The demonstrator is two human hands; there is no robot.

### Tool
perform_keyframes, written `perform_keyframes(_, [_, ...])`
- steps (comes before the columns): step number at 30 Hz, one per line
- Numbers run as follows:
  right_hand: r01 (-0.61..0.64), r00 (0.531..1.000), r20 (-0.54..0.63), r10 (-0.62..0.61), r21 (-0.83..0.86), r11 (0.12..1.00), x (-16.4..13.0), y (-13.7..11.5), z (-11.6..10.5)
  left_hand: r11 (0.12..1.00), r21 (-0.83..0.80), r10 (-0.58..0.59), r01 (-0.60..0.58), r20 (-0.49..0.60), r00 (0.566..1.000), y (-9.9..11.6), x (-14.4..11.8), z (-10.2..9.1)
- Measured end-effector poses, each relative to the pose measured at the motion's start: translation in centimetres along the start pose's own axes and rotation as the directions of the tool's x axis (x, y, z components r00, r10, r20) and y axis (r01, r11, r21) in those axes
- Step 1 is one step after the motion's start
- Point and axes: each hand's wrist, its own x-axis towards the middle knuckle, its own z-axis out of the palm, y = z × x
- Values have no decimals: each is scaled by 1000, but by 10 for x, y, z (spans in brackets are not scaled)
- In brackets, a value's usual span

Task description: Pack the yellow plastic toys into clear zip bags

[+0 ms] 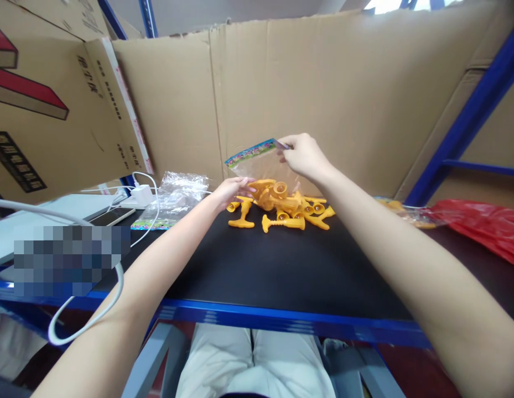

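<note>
My right hand (303,156) pinches the upper right corner of a clear plastic bag (252,165) with a colourful printed top strip. The bag hangs tilted over a heap of yellow T-handled plastic tools (281,204), some with round cup-like ends. At the heap's left side, my left hand (234,192) has its fingers closed about the end of one yellow T-handled tool (263,183), just below the bag. Part of the fingers' grip is hidden. Several more of these tools lie loose on the black tabletop (257,265) in front.
On the left lie a crumpled clear bag (177,193), a phone (113,216), a white charger (143,195) and a looping white cable (119,282). A red plastic bag (481,226) lies at right. Cardboard (343,99) walls the back; a blue rail (257,316) edges the front.
</note>
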Motion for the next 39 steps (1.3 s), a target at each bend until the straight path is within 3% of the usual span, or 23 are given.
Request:
perform_keyframes(2, [20, 999, -44, -20, -2, 1000, 0, -4, 1, 1000, -4, 15, -15, -3, 1000, 5, -1, 0])
perform_keyframes(6, [87, 995, -50, -86, 17, 996, -3, -13, 1, 988, -66, 127, -139, -153, 980, 16, -3, -1])
perform_keyframes(9, [134, 990, -42, -132, 46, 990, -3, -19, -1, 982, -66, 161, -177, -195, 968, 21, -5, -3])
perform_keyframes(13, [215, 971, -119, -206, 73, 974, 2, -25, -8, 941, -61, 308, -334, -257, 916, 32, -10, -2])
perform_keyframes(18, [341, 920, -246, -305, 120, 932, -6, -34, -25, 859, -123, 451, -496, -275, 849, 53, -27, 4])
perform_keyframes(21, [350, 923, -234, -304, 190, 917, -25, -32, -33, 822, -237, 462, -518, -255, 849, 52, -37, 4])
perform_keyframes(23, [272, 955, -188, -231, 235, 933, -42, -23, -31, 831, -289, 419, -475, -234, 877, 41, -41, 1])
perform_keyframes(26, [63, 993, -114, -27, 321, 945, -67, 2, -12, 871, -331, 299, -364, -231, 926, 15, -41, -4])
perform_keyframes(29, [-116, 987, -46, 151, 439, 891, -85, 29, 19, 939, -323, 54, -119, -204, 977, -10, -37, -1])
perform_keyframes(31, [-213, 976, 55, 212, 465, 859, -92, 40, 39, 966, -257, -52, 2, -188, 981, -22, -35, 5])
perform_keyframes(33, [-237, 970, 75, 229, 471, 850, -96, 45, 53, 982, -186, -64, 20, -237, 969, -31, -35, 12])
perform_keyframes(35, [-232, 965, -4, 263, 462, 856, -97, 46, 61, 991, -130, -63, 25, -298, 952, -36, -36, 17])
perform_keyframes(37, [-270, 933, -86, 349, 475, 838, -95, 46, 64, 996, -84, -30, 3, -324, 945, -39, -36, 20])
perform_keyframes(39, [-363, 883, -60, 466, 545, 756, -93, 48, 63, 996, -54, 46, -66, -302, 952, -41, -35, 21])
